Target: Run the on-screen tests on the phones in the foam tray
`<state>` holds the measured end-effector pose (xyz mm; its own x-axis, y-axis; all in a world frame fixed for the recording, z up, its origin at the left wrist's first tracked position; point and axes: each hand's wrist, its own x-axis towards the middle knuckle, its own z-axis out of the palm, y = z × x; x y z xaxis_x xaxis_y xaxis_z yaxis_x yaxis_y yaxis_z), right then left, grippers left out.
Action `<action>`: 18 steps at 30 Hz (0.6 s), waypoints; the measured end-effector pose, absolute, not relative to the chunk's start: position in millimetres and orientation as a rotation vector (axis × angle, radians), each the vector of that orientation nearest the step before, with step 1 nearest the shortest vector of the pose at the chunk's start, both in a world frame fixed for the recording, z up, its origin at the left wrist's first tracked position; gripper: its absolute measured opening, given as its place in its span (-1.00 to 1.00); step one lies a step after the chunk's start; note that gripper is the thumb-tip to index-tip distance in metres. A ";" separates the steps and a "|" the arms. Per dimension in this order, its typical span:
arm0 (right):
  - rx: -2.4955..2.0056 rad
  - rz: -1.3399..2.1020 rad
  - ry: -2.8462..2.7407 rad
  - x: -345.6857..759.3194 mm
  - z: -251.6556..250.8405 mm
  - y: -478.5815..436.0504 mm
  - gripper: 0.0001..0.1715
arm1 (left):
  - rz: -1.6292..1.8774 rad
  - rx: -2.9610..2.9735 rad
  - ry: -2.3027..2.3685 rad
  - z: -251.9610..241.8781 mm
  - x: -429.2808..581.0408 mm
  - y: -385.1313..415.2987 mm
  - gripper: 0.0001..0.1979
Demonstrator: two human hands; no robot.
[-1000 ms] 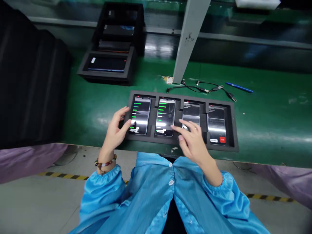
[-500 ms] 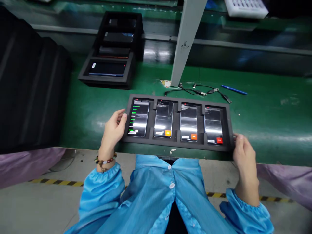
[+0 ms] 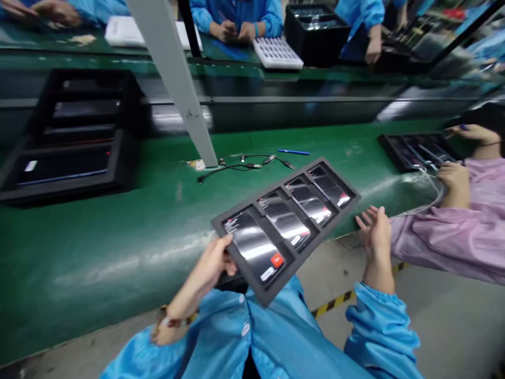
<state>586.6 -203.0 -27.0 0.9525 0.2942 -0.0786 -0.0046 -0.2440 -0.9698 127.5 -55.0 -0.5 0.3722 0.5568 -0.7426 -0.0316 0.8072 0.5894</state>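
Observation:
My left hand (image 3: 215, 263) grips the near left end of a dark foam tray (image 3: 268, 295), thumb on top and fingers curled beneath. The tray is held at a slant, its left end close to my body and its far end reaching up and right over the bench. Several smartphones lie in its slots; the nearest phone (image 3: 254, 242) shows a red button on a black screen. Off the tray's right side, my right hand (image 3: 374, 231) is open with fingers spread, touching nothing that I can see.
Another foam tray with phones (image 3: 118, 158) rests at the left. Cables (image 3: 252, 166) and a blue pen (image 3: 294, 151) lie behind my tray, near a grey post (image 3: 177, 84). On the right a co-worker in pink (image 3: 473, 221) handles a phone tray (image 3: 398, 152). Other people sit across the bench.
My view has swung right. The tray has turned, its right end going away from me and its left end coming nearer. My right hand has let go of it.

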 end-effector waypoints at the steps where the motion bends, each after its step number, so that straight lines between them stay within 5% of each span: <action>1: -1.783 0.246 -0.174 583.5 -30.1 -212.0 -0.06 | 0.403 0.514 1.089 -1.1 158.2 -66.6 -0.61; 5: -1.747 0.161 -0.059 551.0 -50.7 -254.5 -0.08 | 0.332 0.420 0.830 5.6 274.4 -121.4 -0.61; 10: -1.721 0.024 0.093 522.7 -62.2 -298.4 -0.36 | 0.046 0.385 0.520 12.6 345.4 -179.7 -0.51; 14: -1.671 0.165 0.106 536.7 -55.4 -290.8 -0.50 | -0.033 0.666 0.221 3.5 330.0 -166.9 -0.37; 18: -1.720 0.239 -0.070 553.2 -34.1 -265.8 -0.47 | 0.349 1.115 0.389 9.3 249.7 -88.4 -0.39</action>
<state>553.2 -265.8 -34.1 0.9761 0.1817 -0.1191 -0.0892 -0.1646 -0.9823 249.7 -88.4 9.3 0.8799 0.4580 -0.1270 -0.0759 0.3992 0.9137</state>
